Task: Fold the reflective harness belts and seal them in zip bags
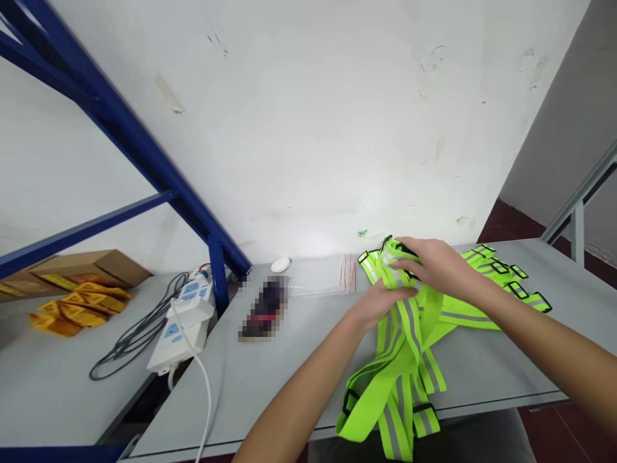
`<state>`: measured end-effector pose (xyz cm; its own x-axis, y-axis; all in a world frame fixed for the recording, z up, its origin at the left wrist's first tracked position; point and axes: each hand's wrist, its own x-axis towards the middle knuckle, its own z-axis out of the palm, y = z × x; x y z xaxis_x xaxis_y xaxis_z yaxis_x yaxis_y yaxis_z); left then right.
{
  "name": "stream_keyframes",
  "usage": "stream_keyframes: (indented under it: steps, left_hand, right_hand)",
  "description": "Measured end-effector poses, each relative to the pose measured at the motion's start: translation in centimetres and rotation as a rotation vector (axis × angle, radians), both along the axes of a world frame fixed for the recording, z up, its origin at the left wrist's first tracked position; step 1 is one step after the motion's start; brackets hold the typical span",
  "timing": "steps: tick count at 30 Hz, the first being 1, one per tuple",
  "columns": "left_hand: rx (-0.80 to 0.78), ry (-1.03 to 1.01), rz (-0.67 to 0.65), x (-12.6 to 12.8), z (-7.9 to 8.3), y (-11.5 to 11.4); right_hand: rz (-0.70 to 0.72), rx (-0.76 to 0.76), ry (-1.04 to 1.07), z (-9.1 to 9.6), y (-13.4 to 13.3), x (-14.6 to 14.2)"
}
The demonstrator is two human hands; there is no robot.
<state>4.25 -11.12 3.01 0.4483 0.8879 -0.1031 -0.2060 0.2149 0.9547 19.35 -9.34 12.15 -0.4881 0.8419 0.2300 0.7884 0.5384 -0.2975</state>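
Both my hands hold one bundle of neon-yellow reflective straps [402,337] with grey stripes and black buckles. My right hand [429,260] closes over the rolled upper end from the right. Just below it, my left hand [378,299] grips the same straps from the left, its thumb across them. The loose strap ends hang down over the table's front edge. More reflective straps [475,315] with black buckles lie on the table under and to the right of my right forearm. Clear plastic bags [321,275] with red zip lines lie flat left of my hands.
A white oval object [280,264] and a pixelated dark item [264,308] lie on the grey table [270,379]. Left stand a blue metal frame [159,161], white power strips [186,321] with cables, yellow packets [81,307] and cardboard boxes [103,267]. A white wall [328,128] rises behind.
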Motion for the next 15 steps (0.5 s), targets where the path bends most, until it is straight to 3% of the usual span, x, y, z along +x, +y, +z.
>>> stream_keyframes:
  steps: [4,6,8,12,15]
  left_hand:
    - [0.058,0.043,-0.305,-0.9,0.2,0.2]
    - [0.118,0.128,-0.337,-1.5,0.7,0.3]
    - [0.164,0.112,-0.254,-1.9,1.4,0.3]
    - [0.184,0.033,0.072,-1.4,2.8,0.2]
    - [0.175,0.144,0.110,-0.6,3.2,-0.1]
  right_hand:
    - [0.253,-0.415,0.165,2.0,1.9,1.7]
    - [0.339,-0.563,0.211,2.2,2.5,2.3]
    - [0.324,-0.608,0.232,1.9,2.8,2.7]
    - [0.223,-0.550,0.199,1.1,2.6,2.7]
    - [0.201,-0.501,0.181,0.9,2.3,2.6]
